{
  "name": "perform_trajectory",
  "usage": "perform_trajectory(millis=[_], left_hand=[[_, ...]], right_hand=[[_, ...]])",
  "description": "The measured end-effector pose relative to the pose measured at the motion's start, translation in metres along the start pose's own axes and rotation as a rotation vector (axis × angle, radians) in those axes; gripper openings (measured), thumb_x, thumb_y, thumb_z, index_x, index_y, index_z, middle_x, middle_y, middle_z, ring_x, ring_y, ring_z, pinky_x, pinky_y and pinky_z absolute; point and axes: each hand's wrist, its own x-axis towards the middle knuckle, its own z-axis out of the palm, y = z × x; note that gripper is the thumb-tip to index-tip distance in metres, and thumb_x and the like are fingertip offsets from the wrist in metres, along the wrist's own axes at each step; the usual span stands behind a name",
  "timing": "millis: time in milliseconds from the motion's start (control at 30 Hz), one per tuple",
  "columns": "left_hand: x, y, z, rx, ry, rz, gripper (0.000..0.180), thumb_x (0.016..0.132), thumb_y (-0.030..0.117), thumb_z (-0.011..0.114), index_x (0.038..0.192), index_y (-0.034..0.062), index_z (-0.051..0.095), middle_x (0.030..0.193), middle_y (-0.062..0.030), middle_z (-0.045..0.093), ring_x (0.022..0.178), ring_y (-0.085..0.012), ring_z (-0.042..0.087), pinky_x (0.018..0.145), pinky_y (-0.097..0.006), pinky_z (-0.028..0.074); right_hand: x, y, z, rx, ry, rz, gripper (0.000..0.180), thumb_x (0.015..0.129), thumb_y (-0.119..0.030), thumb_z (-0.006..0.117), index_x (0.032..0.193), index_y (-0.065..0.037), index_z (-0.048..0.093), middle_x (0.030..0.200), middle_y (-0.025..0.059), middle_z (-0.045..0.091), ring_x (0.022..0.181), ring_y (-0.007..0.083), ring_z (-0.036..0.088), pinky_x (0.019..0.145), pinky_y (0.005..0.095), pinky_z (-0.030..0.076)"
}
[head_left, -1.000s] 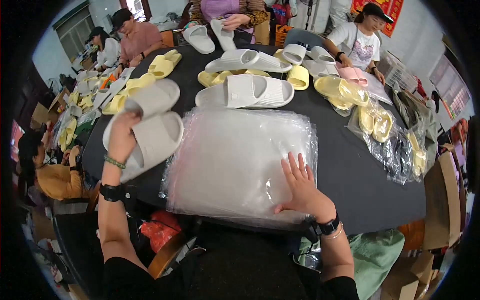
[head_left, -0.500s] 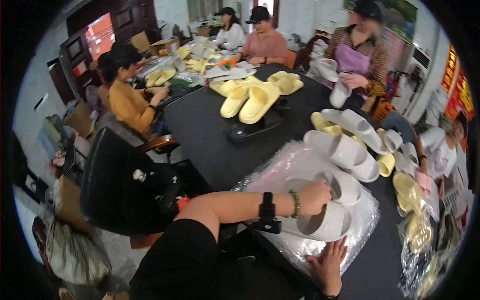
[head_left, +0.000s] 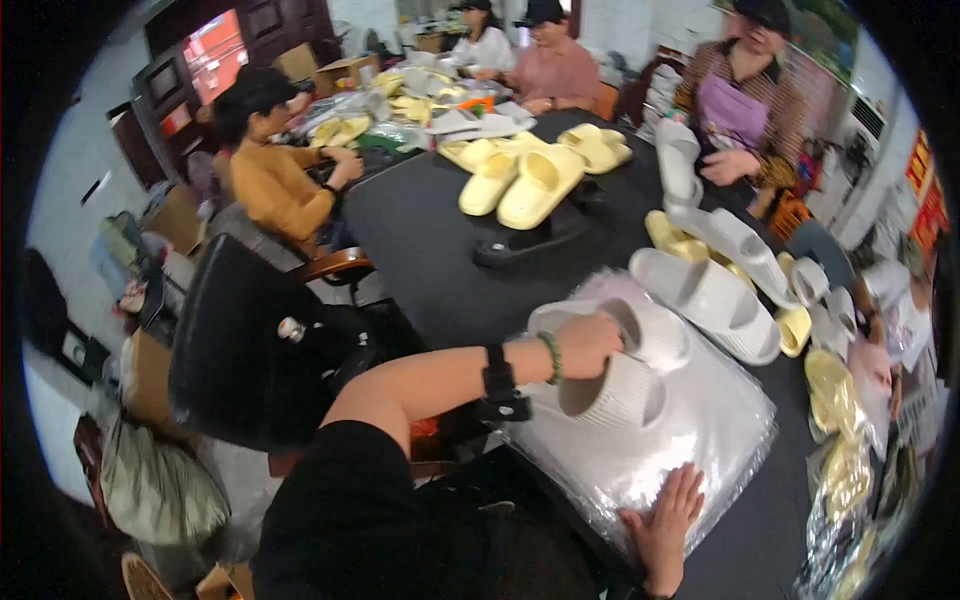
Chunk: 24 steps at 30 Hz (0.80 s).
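Observation:
My left hand (head_left: 590,345) is closed around a pair of light grey slide slippers (head_left: 655,340) where the two meet, its fingers partly hidden by them. The ribbed strap of the nearer slipper faces me. Beneath the slippers lies a stack of clear plastic bags (head_left: 700,400), glossy and creased at the edges. My right hand (head_left: 665,530) rests on the near edge of that stack, palm down, fingers stretched out and holding nothing. A second pair of grey slippers (head_left: 740,325) lies just beyond the bags.
Yellow slippers (head_left: 540,190) sit on a black stand (head_left: 530,245) on the dark table (head_left: 420,260). Bagged yellow slippers (head_left: 835,400) line the right edge. A black chair (head_left: 230,350) is at my left. Across the table, a person in a purple apron (head_left: 735,110) stands by more grey slippers.
My left hand and the pair of grey slippers have moved left and away from me, baring more of the bag stack. My right hand stays flat on the bags.

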Motion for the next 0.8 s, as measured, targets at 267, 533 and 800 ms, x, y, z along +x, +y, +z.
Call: perform_trajectory(millis=[267,533,800], left_hand=[[0.033,0.011,-0.077,-0.048,-0.021,0.117,0.010,0.076,0.012,0.062,0.076,0.0030,0.066,0.080,-0.0178,0.064,0.080,-0.0399,0.061,0.073,-0.048,0.048],[0.123,-0.033,-0.120,0.215,0.318,0.129,0.016,0.073,0.009,0.059,0.081,0.0051,0.072,0.086,-0.0181,0.068,0.083,-0.0397,0.064,0.078,-0.048,0.051],[0.145,-0.147,-0.150,0.480,0.340,-0.585,0.022,0.084,0.021,0.064,0.099,0.0083,0.073,0.102,-0.0165,0.071,0.102,-0.0351,0.066,0.090,-0.046,0.053]], right_hand=[[0.006,-0.002,0.002,-0.003,0.090,-0.077,0.116,0.070,-0.057,0.077,0.151,0.006,0.022,0.160,0.0265,0.017,0.150,0.0440,0.009,0.119,0.0565,0.010],[0.003,0.007,0.012,-0.045,0.177,-0.094,0.117,0.068,-0.067,0.073,0.148,0.007,0.030,0.158,0.0257,0.024,0.149,0.0435,0.014,0.118,0.0570,0.012],[0.002,0.002,0.006,-0.026,0.150,-0.080,0.114,0.069,-0.062,0.075,0.148,0.006,0.030,0.158,0.0248,0.022,0.149,0.0430,0.014,0.118,0.0573,0.014]])
